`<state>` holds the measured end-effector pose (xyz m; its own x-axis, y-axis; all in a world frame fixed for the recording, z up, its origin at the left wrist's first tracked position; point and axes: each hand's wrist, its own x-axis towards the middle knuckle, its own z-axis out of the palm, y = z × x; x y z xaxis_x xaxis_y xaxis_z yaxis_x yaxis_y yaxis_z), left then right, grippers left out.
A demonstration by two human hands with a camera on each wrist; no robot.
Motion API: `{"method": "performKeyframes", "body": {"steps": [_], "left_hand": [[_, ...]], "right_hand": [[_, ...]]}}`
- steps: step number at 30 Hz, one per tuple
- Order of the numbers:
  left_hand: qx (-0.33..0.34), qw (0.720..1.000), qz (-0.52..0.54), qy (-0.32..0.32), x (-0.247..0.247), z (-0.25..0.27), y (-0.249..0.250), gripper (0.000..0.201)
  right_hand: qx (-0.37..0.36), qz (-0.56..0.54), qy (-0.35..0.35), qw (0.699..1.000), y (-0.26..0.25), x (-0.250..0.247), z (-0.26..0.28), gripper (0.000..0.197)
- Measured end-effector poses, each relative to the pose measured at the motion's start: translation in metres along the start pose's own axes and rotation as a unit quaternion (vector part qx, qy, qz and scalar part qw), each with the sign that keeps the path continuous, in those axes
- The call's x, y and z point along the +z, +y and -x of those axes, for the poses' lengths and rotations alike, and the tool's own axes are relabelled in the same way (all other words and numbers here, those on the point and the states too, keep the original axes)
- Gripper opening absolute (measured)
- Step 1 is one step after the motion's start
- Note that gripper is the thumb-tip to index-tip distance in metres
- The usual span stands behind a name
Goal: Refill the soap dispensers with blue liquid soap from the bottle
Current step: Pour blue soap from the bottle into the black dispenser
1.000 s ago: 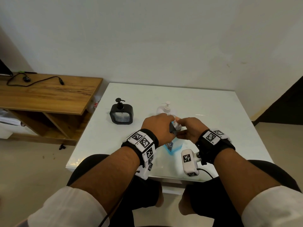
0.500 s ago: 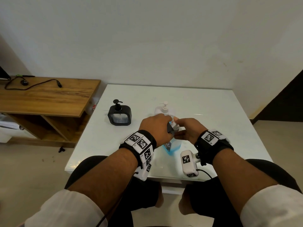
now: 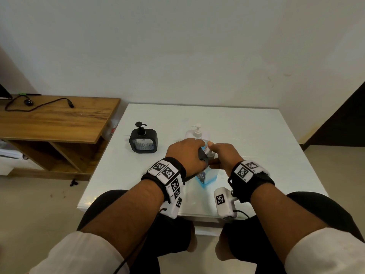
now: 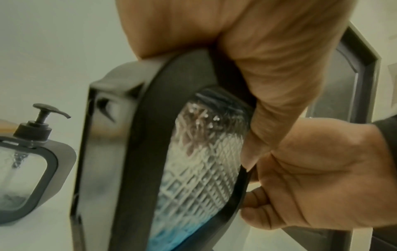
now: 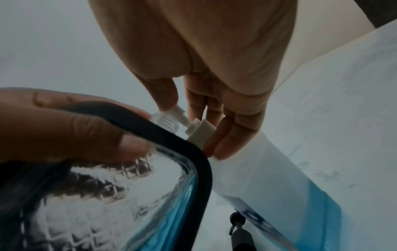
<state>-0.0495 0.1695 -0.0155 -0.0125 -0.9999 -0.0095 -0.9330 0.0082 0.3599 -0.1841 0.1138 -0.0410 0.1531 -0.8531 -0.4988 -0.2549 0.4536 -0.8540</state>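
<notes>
Left fingers (image 4: 277,81) gripping black-framed dispenser (image 4: 193,169) (some blue soap inside), right fingers (image 5: 165,91) pinching its pump (image 5: 171,118)

Head camera looks down; both wrist cameras, blurry, closely share the dispenser (image 4: 193,169).

Home room, white table (image 3: 246,123), wooden shelf (image 3: 59,119)

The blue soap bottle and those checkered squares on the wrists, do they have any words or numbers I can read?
No words can be read.
Soap bottle: dark print on its label, too blurred to read.
Wrist squares: black-and-white patterns; tiny marks beside them are too small to read.
Black dispenser: no text shows.
</notes>
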Motion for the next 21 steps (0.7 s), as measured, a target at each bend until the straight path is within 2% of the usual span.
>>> {"method": "performKeyframes", "body": {"steps": [7,12,15,17,18,21], "left_hand": [[-0.046,0.994,0.096,-0.019,-0.004,-0.003,-0.004,0.056],[-0.059,0.99,0.128,-0.025,-0.003,-0.002,-0.006,0.06],[-0.07,0.987,0.145,-0.023,-0.001,0.0,-0.008,0.06],[-0.075,0.985,0.157,-0.013,0.001,0.002,-0.007,0.059],[-0.077,0.984,0.16,-0.009,0.002,0.002,-0.006,0.058],[-0.081,0.984,0.157,0.005,0.004,0.003,-0.002,0.055]], "right_hand": [[-0.006,0.026,0.027,0.999,-0.004,0.003,0.003,0.029],[0.007,0.015,0.025,1.0,-0.006,0.001,0.009,0.039],[0.055,-0.021,0.004,0.998,-0.008,-0.002,0.022,0.041],[0.112,-0.083,-0.037,0.99,-0.01,-0.002,0.038,0.029],[0.135,-0.12,-0.05,0.982,-0.011,-0.002,0.044,0.029],[0.151,-0.152,-0.06,0.975,-0.015,0.003,0.055,0.037]]}}
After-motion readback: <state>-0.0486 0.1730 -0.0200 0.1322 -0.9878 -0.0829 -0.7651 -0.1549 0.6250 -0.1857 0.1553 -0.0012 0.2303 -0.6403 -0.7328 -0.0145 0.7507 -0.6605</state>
